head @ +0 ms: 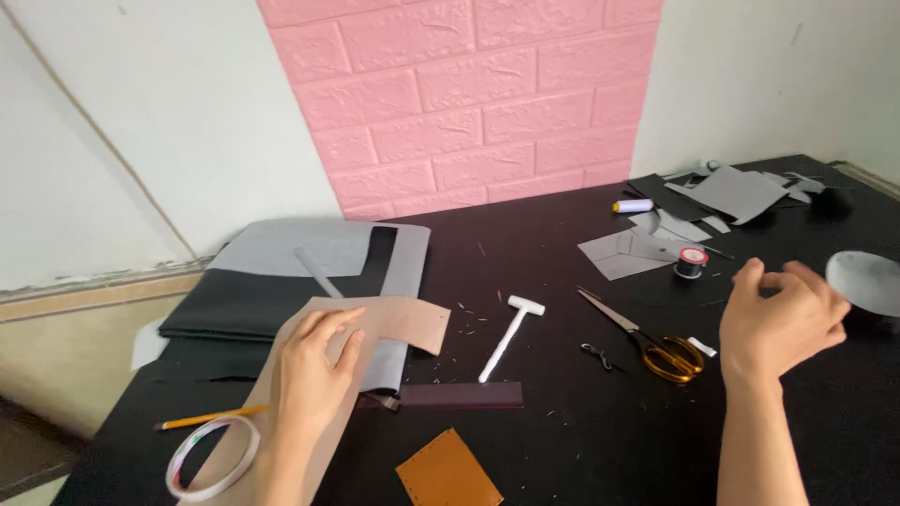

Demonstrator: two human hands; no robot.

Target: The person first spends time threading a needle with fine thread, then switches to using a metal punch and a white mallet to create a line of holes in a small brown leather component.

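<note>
My left hand (pixel 314 370) lies flat, fingers together, on a tan sheet of leather (pixel 403 323) at the left of the black table (pixel 562 431). My right hand (pixel 783 314) hovers over the table's right side with fingers loosely curled and holds nothing that I can see. It is beside a round grey piece (pixel 867 281) and just right of yellow-handled scissors (pixel 656 347). A white mallet (pixel 511 335) lies between my hands.
Grey and black fabric sheets (pixel 281 281) are stacked at the left. A dark strip (pixel 459 395), an orange leather piece (pixel 448 473), a pencil (pixel 208 418), a tape roll (pixel 211 459), a thread spool (pixel 692 261) and grey scraps (pixel 722 192) lie around. A pink brick wall panel (pixel 450 94) stands behind.
</note>
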